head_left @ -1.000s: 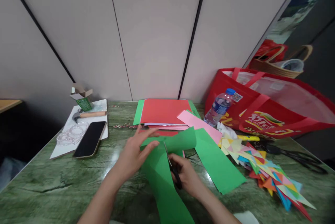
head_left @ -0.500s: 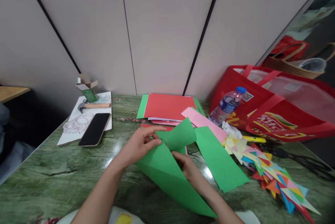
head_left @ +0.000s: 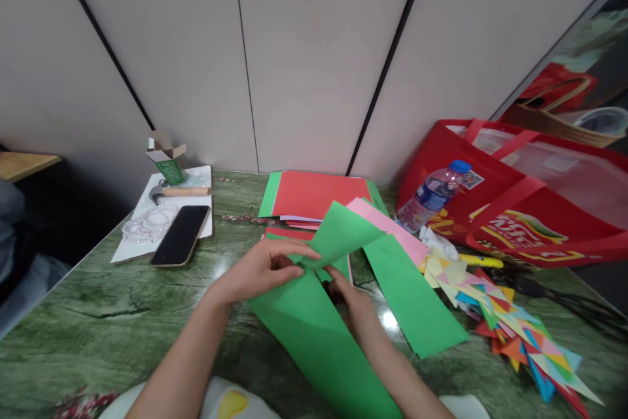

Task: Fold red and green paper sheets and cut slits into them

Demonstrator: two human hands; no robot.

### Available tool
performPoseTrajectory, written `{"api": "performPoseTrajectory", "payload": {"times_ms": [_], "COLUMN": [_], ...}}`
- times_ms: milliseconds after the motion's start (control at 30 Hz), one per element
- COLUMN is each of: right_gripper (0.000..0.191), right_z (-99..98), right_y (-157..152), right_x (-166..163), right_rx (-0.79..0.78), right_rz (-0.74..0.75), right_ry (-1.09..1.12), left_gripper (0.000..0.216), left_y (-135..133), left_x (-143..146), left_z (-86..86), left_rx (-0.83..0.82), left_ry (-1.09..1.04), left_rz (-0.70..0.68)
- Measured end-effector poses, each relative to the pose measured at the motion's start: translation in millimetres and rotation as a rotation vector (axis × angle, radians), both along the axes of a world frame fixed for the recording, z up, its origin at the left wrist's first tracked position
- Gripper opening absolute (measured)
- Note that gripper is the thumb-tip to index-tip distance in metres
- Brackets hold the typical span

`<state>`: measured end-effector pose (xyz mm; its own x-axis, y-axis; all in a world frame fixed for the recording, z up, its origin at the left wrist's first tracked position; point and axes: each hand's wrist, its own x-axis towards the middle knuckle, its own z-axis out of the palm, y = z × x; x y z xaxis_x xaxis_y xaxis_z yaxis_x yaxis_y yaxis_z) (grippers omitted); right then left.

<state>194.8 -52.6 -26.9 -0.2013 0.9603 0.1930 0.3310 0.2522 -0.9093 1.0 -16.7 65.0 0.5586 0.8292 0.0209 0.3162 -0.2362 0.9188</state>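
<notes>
A large sheet of green paper (head_left: 318, 327) is lifted off the table at a slant, with a strip-like flap (head_left: 343, 236) standing out from its upper end. My left hand (head_left: 269, 268) pinches it near the base of this flap, thumb and fingers on the paper. At the sheet's right edge, my right hand (head_left: 353, 301) is closed with its index fingertip against the paper just under the flap. Its other fingers are partly hidden, and I cannot make out whether a small tool is among them. On the table to the right lies a separate green strip (head_left: 417, 301).
Behind my hands is a stack of red paper (head_left: 318, 191); a pink strip (head_left: 390, 229) lies nearby. Folded colourful paper pieces (head_left: 510, 321), a water bottle (head_left: 432, 197) and a red bag (head_left: 520, 197) are right. Left are a phone (head_left: 180, 236), hammer (head_left: 181, 191) and small box (head_left: 169, 167).
The flap at the sheet's upper end has swung left and opened out flatter. My right hand has shifted slightly up along the sheet's edge. The view has moved a little.
</notes>
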Motion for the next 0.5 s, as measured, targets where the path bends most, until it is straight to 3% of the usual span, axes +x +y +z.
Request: {"api": "performPoseTrajectory", "payload": {"times_ms": [100,167,233,300,500], "right_gripper": [0.041,0.027,0.025,0.028,0.035], "right_z": [12.3,24.6,35.4,40.9,33.8], "right_y": [-4,-5,-5,-4,1], "right_x": [1,0,0,1,6], "right_rx": [-0.03,-0.191,-0.42,-0.539,-0.597], "right_rz": [0.067,0.209,0.375,0.461,0.51], "right_ry": [0.023,0.139,0.289,0.375,0.401], "left_gripper": [0.031,0.036,0.042,0.047,0.053], "left_y": [6,10,14,15,13], "left_x": [-4,-6,-7,-7,0], "left_z": [-6.1,-9.1,-10.5,-10.1,-6.4], "left_rx": [-0.096,-0.16,-0.215,-0.226,-0.118], "left_ry": [0.011,0.016,0.018,0.024,0.119], "left_rz": [0.026,0.011,-0.031,-0.067,-0.125]}}
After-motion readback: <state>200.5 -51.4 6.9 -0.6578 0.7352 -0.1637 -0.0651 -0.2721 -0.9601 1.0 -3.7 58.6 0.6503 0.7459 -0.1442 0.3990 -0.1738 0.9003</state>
